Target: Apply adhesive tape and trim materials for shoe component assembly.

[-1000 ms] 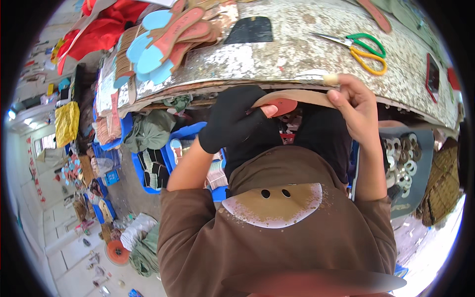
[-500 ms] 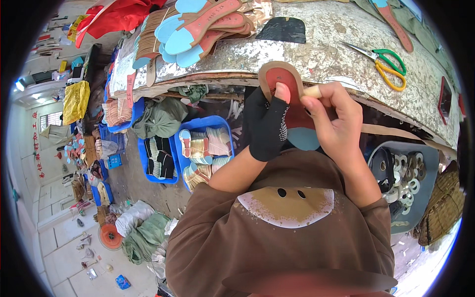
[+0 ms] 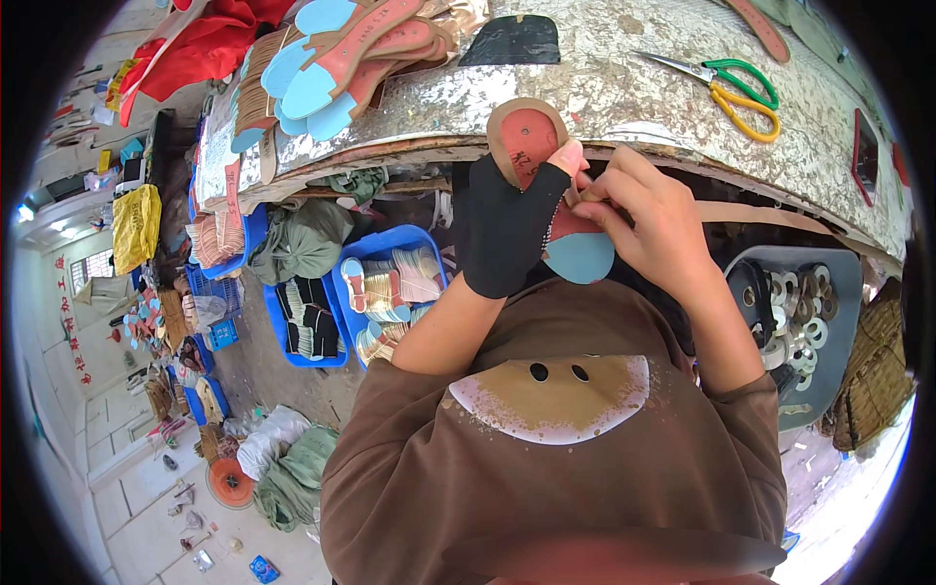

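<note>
My left hand (image 3: 507, 229), in a black glove with bare fingertips, grips a shoe insole (image 3: 526, 132) upright before my chest. The insole has a red middle, a tan band round its heel and a light blue toe end (image 3: 579, 257). My bare right hand (image 3: 651, 219) pinches the insole's edge at its middle, thumb and forefinger together, close to my left thumb. A tan strip (image 3: 760, 214) stretches from behind my right hand along the table's edge. Part of the insole is covered by the glove and fingers.
On the worn table (image 3: 624, 107) lie stacked insoles (image 3: 317, 83), a black patch (image 3: 511, 41), scissors (image 3: 746, 97) with green and yellow handles, and a phone (image 3: 864, 156). Blue baskets (image 3: 343, 292) of bundled insoles stand left. A grey tub (image 3: 829, 375) holds tape rolls at right.
My right hand has moved down along the insole's edge from near the heel to its middle. The left thumb has shifted towards that edge. The whole view has shifted slightly.
</note>
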The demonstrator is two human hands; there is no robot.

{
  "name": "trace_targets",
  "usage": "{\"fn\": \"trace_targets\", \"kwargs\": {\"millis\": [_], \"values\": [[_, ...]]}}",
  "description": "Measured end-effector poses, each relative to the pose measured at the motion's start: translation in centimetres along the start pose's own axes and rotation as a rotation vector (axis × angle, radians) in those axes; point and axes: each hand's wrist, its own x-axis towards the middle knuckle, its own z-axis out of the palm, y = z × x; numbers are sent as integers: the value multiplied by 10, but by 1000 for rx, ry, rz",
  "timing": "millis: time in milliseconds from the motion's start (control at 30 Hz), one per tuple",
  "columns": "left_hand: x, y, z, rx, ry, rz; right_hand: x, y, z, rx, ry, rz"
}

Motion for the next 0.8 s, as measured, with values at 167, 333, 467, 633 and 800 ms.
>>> {"fn": "trace_targets", "kwargs": {"millis": [167,333,467,633,800], "values": [[-3,-5,14,-54,93,7,-10,1,-3,-24,-60,59],[-1,-16,5,-24,-82,188,-10,0,-11,30,17,94],[6,-26,-3,95,-255,421,-17,6,-12,159,36,148],[-10,-33,-6,-76,-100,416,-27,16,-6,995,106,456],[-15,-29,-2,-48,44,549,-24,-7,2,479,190,227]]}}
